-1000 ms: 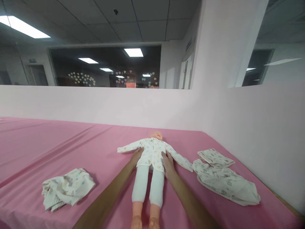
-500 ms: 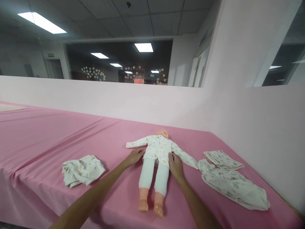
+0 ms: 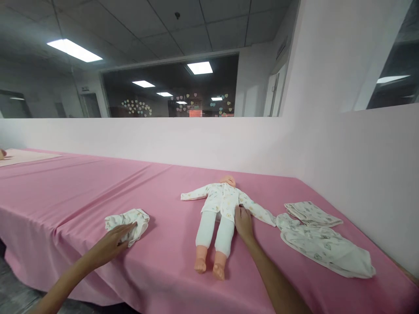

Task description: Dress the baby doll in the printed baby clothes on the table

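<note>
A baby doll (image 3: 221, 203) lies on its back on the pink cloth, in a white patterned jacket and white leggings, with bare feet toward me. My right hand (image 3: 243, 220) rests against the jacket's lower right edge; its fingers are bent, and whether they pinch the fabric is hard to see. To the left, my left hand (image 3: 118, 240) lies over a crumpled white patterned cloth (image 3: 141, 220), touching it. Its finger positions are partly hidden, so a grip cannot be made out.
Patterned garments lie at the right, one folded (image 3: 312, 213) and one spread (image 3: 327, 248). The pink-covered table (image 3: 81, 183) meets a white wall (image 3: 157, 139) with windows above. A pale mat (image 3: 29, 157) lies far left.
My left hand has left the doll's side and moved left onto the crumpled cloth, which looks more bunched. The view has turned slightly left. My right hand stays at the jacket.
</note>
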Tool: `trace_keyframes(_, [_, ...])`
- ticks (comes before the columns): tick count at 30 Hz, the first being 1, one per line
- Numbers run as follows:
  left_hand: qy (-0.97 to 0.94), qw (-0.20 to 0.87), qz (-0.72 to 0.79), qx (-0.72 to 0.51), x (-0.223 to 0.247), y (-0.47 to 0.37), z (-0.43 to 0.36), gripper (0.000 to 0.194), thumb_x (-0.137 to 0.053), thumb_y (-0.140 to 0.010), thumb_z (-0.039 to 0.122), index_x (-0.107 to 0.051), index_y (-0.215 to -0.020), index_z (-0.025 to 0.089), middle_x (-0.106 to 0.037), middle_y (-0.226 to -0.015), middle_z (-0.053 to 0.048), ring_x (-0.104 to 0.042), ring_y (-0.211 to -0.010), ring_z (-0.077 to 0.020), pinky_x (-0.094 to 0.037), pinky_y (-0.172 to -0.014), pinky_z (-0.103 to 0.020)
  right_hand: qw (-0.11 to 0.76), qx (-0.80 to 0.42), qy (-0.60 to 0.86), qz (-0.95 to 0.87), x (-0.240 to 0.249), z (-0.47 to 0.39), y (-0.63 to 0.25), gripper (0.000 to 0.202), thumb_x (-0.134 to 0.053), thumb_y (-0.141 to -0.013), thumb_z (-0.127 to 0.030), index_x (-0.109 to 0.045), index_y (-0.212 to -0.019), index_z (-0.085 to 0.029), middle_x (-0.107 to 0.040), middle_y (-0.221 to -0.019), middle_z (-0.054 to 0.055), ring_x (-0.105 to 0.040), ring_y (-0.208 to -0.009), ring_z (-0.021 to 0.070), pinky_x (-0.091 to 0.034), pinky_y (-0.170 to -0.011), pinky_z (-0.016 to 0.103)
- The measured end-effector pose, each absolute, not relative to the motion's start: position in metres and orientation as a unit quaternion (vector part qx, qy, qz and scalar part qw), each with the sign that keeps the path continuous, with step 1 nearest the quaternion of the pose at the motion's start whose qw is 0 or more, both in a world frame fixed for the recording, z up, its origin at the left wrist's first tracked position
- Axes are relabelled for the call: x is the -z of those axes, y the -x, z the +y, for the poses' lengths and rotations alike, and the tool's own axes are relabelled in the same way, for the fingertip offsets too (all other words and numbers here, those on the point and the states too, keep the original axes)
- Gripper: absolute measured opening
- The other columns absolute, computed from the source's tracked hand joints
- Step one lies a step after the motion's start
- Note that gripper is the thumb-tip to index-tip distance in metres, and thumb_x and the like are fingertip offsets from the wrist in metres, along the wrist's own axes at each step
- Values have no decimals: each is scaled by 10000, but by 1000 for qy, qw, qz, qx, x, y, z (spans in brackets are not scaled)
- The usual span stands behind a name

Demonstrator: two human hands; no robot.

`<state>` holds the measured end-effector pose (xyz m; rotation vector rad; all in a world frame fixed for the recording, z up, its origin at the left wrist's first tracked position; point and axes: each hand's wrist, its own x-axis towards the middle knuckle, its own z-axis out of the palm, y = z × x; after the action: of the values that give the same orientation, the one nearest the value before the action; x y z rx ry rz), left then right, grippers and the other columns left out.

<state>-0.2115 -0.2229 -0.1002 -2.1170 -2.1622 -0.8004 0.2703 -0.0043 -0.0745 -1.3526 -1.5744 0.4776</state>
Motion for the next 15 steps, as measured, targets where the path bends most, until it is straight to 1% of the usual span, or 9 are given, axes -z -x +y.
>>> trace_keyframes(2, [674, 34, -700, 234, 97, 206, -215, 531, -510, -804, 327, -584, -1313, 197, -621, -1285, -131, -529, -1216, -350, -388, -1029, -428, 483, -189, 555, -650, 75, -7, -272, 428, -318, -913, -439, -643, -841, -170, -639, -940, 144, -549, -1017, 290, -397, -909, 386])
trace_keyframes(5, [652, 70, -713, 247, 85, 194, -205, 455, -475, -781, 306, -635, -1188, 179, -673, -1150, -145, -571, -1120, -361, -405, -963, -438, 486, -175, 554, -652, 74, -12, -274, 428, -308, -914, -430, -638, -848, -166, -625, -964, 152, -551, -1019, 289, -405, -917, 387])
trace_keyframes(7, [626, 35, -723, 289, 72, 185, -203, 397, -479, -798, 345, -634, -1132, 197, -694, -1050, -115, -615, -1012, -333, -445, -874, -400, 492, -165, 553, -652, 72, -14, -274, 425, -314, -912, -428, -639, -883, -155, -612, -998, 163, -556, -1010, 286, -411, -921, 385])
trace_keyframes(8, [601, 3, -730, 326, 65, 178, -203, 393, -487, -814, 385, -621, -1138, 208, -698, -1001, -92, -631, -945, -309, -463, -811, -373, 496, -158, 553, -651, 71, -15, -274, 418, -325, -908, -425, -638, -918, -148, -604, -1027, 169, -555, -1017, 284, -411, -928, 383])
trace_keyframes(10, [533, -64, -726, 429, 48, 164, -203, 444, -517, -831, 472, -583, -1192, 222, -689, -942, -52, -635, -839, -258, -471, -700, -321, 505, -143, 549, -650, 68, -16, -274, 410, -354, -897, -416, -622, -1018, -130, -581, -1093, 179, -540, -1052, 283, -403, -950, 378])
trace_keyframes(11, [499, -90, -708, 491, 40, 155, -203, 483, -542, -824, 501, -564, -1217, 222, -680, -946, -41, -628, -820, -237, -470, -674, -302, 509, -135, 546, -652, 66, -17, -274, 413, -367, -891, -410, -608, -1067, -124, -571, -1119, 181, -530, -1070, 283, -397, -961, 378])
trace_keyframes(13, [471, -136, -627, 606, 26, 136, -199, 531, -618, -783, 501, -553, -1219, 204, -665, -1003, -43, -613, -827, -206, -473, -674, -277, 511, -124, 540, -657, 64, -17, -273, 425, -376, -888, -400, -588, -1123, -116, -561, -1138, 180, -517, -1090, 283, -388, -973, 382])
trace_keyframes(15, [460, -184, -553, 670, 20, 116, -192, 550, -666, -750, 491, -553, -1194, 186, -657, -1022, -54, -602, -791, -183, -470, -650, -265, 507, -121, 536, -664, 64, -17, -273, 428, -364, -892, -396, -590, -1125, -116, -564, -1127, 176, -523, -1078, 281, -391, -967, 382])
